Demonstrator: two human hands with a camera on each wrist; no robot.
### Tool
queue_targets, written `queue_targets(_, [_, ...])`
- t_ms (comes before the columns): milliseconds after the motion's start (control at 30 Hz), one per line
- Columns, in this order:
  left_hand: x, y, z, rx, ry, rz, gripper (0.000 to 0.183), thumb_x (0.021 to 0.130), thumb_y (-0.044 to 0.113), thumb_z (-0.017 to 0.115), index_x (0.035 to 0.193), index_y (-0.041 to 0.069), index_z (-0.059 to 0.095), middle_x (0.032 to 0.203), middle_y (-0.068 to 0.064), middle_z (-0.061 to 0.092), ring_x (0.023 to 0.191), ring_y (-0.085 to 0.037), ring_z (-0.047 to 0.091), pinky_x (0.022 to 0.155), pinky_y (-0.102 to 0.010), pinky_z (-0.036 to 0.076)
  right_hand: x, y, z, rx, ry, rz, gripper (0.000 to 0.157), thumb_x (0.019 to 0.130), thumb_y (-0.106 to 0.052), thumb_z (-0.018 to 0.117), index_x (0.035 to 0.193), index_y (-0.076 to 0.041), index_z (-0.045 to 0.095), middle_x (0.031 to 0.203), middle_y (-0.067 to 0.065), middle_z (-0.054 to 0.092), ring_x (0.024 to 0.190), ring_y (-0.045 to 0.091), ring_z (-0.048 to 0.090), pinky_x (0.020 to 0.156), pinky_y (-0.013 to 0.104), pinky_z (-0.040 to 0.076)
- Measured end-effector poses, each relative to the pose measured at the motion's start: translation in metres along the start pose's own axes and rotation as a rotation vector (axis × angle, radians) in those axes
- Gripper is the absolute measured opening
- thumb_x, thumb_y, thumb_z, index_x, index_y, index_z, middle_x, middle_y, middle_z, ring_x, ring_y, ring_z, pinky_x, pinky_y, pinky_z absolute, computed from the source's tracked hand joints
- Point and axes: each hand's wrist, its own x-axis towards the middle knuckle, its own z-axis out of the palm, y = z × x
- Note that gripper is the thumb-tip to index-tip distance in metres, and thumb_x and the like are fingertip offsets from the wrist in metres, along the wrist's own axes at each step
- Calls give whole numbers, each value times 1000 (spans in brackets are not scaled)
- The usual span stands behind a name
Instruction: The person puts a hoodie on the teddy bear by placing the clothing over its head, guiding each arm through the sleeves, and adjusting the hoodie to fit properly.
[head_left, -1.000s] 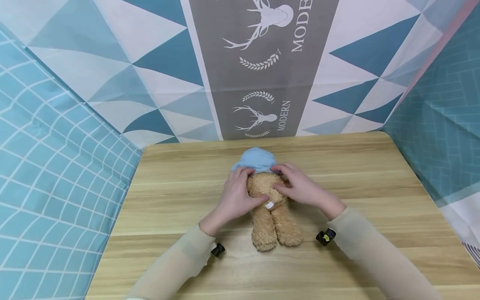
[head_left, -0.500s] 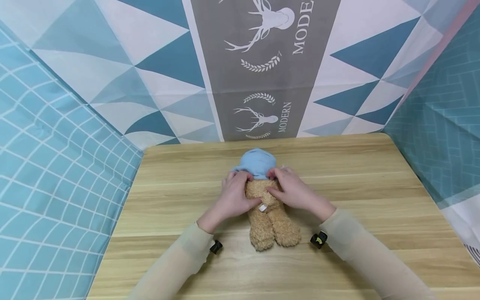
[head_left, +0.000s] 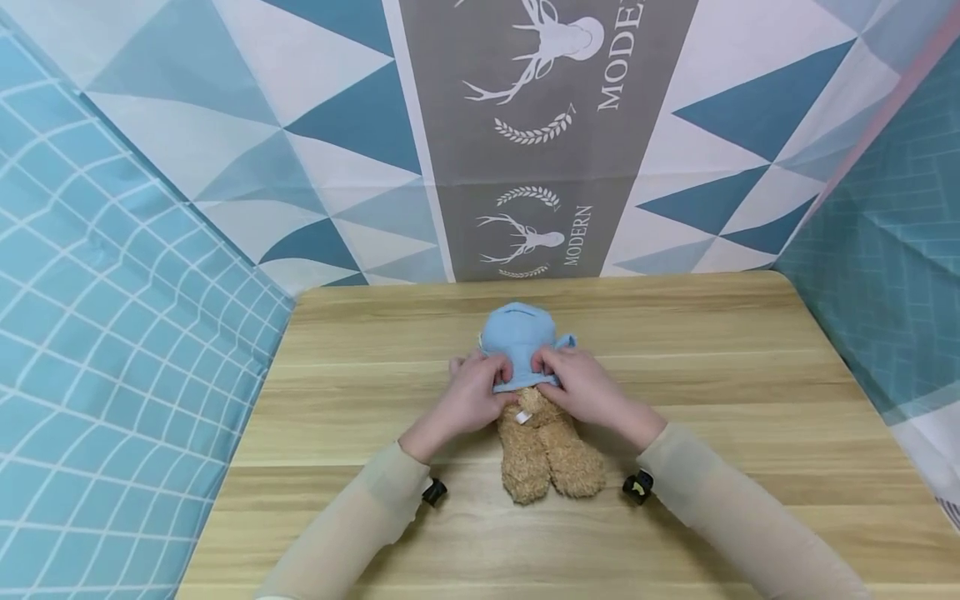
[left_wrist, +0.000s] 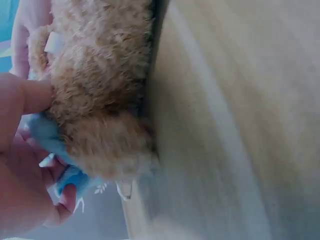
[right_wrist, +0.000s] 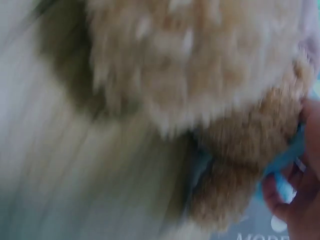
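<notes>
A light brown plush teddy bear lies on the wooden table with its legs toward me. A small white tag sticks out low on its body. Light blue doll clothing covers its head and upper body, hiding both. My left hand pinches the clothing's hem on the left, and my right hand pinches it on the right. In the left wrist view, the thumb presses by the fur and blue cloth shows behind. The right wrist view is blurred, with fur filling its top.
The wooden table reaches back to a patterned curtain wall. Blue checked cloth hangs along the left side, and teal cloth along the right. Black wrist cameras sit under both sleeves.
The blue clothing's hem has come down from the head end over the bear's back, close to the tag. Both hands have moved slightly toward me with it.
</notes>
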Motion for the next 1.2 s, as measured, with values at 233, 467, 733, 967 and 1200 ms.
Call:
queue_targets(233, [-9,2,-5,88,-27,67,43,80,51,93,85,24,60,82,12,59,89,-14,54,93,-50,34,-16,12,-22,-15,-176,-112,42,88,-30,87,120,-14,65,109,-6,67,101,15,63,92,41,55])
queue_targets(467, [-18,1,-5,103,-51,98,51,77,39,94,110,16,63,105,5,66,106,-19,58,90,-43,41,-22,9,-10,-150,-94,-110,47,83,-22,91,120,-8,66,112,2,71,104,23,69,94,43,58])
queue_targets(733, [-18,-1,6,80,101,199,36,81,8,85,79,16,50,70,6,44,67,-14,44,69,-34,42,-26,3,14,-227,19,-127,31,87,-15,86,99,-15,57,89,-4,64,73,14,60,66,33,56])
queue_targets(967, [-19,2,12,88,150,186,43,88,-3,78,70,17,45,63,9,39,57,-8,39,54,-23,38,-26,1,26,-251,165,-253,27,86,-5,82,87,-17,57,80,-3,56,64,12,50,54,27,48])
queue_targets(1200, [-15,3,15,103,171,254,43,80,-4,76,67,18,42,62,9,34,57,-9,35,54,-24,35,-30,1,25,-361,207,-287,28,82,-6,81,79,-20,56,77,-6,48,62,9,45,49,27,44])
